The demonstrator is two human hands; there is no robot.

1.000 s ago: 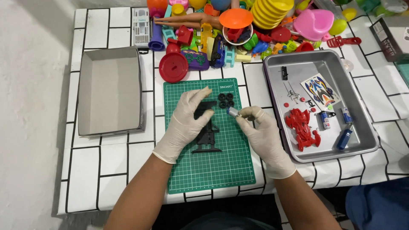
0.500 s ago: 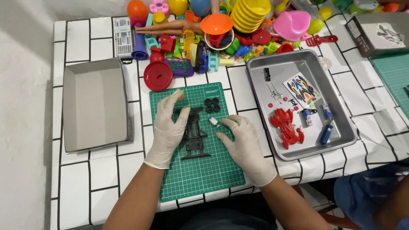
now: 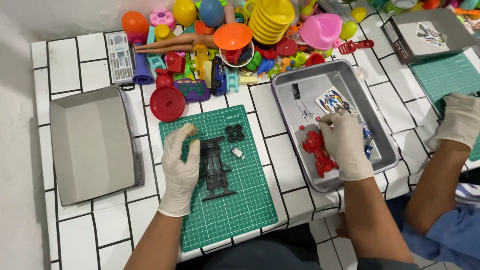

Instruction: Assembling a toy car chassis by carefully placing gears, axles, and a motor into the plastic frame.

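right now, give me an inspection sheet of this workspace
surface: white table with black grid lines; green cutting mat in the middle.
job's things: black toy car chassis on the mat, four small black wheels and a small silver part beside it; metal tray holds red parts, a sticker sheet and small pieces.
clutter: pile of colourful plastic toys along the far edge, red round lid, grey empty tray on the left.
grippers: left hand, gloved, rests against the chassis; right hand, gloved, reaches into the metal tray, fingertips pinched.
cables: nothing seen.
surroundings: another person's gloved hand at a second green mat, right.
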